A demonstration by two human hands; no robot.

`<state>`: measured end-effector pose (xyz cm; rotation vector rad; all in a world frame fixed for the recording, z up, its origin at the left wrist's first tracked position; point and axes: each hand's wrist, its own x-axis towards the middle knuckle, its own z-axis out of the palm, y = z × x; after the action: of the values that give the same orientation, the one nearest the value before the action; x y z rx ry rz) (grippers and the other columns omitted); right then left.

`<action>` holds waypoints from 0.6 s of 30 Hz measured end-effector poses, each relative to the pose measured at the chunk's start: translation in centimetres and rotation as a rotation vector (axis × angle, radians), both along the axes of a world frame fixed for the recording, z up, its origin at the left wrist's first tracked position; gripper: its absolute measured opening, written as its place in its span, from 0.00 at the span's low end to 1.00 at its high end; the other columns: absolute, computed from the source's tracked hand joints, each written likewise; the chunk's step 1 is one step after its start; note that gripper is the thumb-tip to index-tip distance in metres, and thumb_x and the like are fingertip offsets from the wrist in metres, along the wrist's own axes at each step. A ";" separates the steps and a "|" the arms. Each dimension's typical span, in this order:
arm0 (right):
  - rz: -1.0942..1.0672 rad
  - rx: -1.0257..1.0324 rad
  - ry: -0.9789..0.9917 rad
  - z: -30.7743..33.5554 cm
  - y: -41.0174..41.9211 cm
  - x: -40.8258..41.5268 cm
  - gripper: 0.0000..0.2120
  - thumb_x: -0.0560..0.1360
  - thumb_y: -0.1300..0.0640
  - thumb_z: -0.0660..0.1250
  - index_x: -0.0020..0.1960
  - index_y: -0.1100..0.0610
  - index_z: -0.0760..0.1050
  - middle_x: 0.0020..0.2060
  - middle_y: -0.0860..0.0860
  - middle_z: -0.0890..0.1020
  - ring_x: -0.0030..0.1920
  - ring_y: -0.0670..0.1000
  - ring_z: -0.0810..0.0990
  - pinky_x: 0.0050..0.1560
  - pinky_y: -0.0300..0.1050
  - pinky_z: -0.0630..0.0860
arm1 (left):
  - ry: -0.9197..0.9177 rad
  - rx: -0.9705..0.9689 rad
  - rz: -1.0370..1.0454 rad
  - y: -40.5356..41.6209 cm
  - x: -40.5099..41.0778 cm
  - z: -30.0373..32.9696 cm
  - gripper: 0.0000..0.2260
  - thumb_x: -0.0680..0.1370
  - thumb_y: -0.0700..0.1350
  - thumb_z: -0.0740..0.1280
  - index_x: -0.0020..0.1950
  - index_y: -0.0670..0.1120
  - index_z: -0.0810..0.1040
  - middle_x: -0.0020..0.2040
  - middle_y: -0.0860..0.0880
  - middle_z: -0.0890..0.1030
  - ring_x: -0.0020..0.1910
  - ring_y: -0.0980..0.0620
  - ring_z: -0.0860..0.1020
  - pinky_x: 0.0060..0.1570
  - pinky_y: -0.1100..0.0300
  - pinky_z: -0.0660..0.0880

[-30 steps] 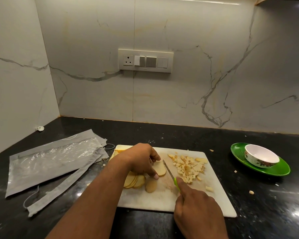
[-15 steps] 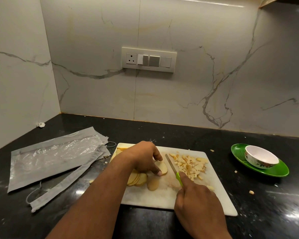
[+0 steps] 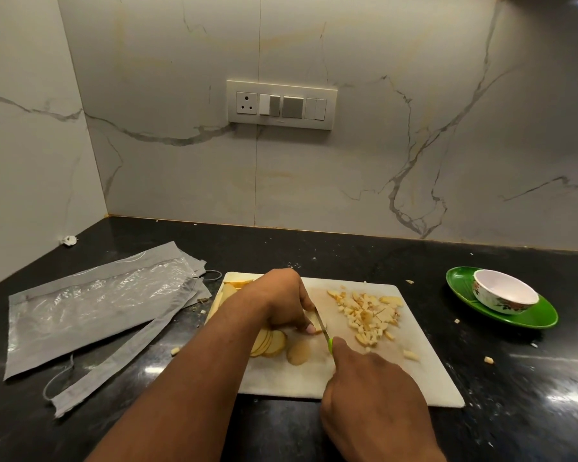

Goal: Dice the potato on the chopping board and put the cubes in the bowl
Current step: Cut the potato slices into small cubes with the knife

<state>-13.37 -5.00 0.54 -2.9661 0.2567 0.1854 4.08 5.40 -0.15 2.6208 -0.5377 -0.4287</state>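
A white chopping board (image 3: 424, 378) lies on the black counter. A heap of potato cubes (image 3: 367, 315) sits on its far right part. Potato slices (image 3: 271, 343) lie fanned on its left half. My left hand (image 3: 281, 300) curls over a stack of slices and holds it down with the fingertips. My right hand (image 3: 371, 391) grips a knife with a green handle (image 3: 330, 345); its blade (image 3: 320, 323) runs along my left fingertips into the held slices. The white floral bowl (image 3: 504, 291) stands empty on a green plate (image 3: 534, 320) at the right.
Grey and clear plastic packaging (image 3: 94, 305) is spread over the counter to the left of the board. Stray potato bits (image 3: 488, 360) lie on the counter between board and plate. A switch panel (image 3: 281, 104) is on the marble wall behind.
The knife blade has shifted left, from beside the cube heap to against my left fingertips and into the held slices. My left hand keeps pressing the stack.
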 end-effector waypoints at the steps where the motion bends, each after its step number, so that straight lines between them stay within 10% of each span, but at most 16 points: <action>1: -0.006 -0.002 0.055 0.3 0.1 -0.7 0.30 0.80 0.48 0.55 0.80 0.45 0.50 0.65 0.52 0.74 0.62 0.54 0.75 0.59 0.49 0.72 | -0.002 0.000 0.002 0.0 0.0 0.0 0.22 0.73 0.51 0.80 0.66 0.50 0.83 0.61 0.50 0.83 0.54 0.51 0.79 0.59 0.54 0.80; 8: -0.107 0.103 0.318 1.9 -0.2 -3.8 0.33 0.82 0.38 0.53 0.79 0.38 0.37 0.76 0.54 0.61 0.73 0.55 0.66 0.72 0.47 0.62 | -0.053 -0.032 -0.002 0.3 -0.5 0.2 0.22 0.72 0.51 0.80 0.65 0.51 0.84 0.63 0.51 0.82 0.53 0.52 0.78 0.56 0.57 0.79; 18: -0.047 0.040 -0.071 1.5 0.9 1.2 0.25 0.79 0.51 0.55 0.76 0.46 0.60 0.64 0.49 0.77 0.61 0.52 0.76 0.57 0.46 0.73 | -0.072 -0.015 -0.013 0.7 -0.7 0.5 0.18 0.74 0.49 0.79 0.63 0.52 0.85 0.62 0.51 0.83 0.55 0.52 0.79 0.56 0.60 0.78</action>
<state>-12.18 -4.13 1.99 -2.9164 0.3094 0.0786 3.43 6.13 0.35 2.6282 -0.5788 -0.3346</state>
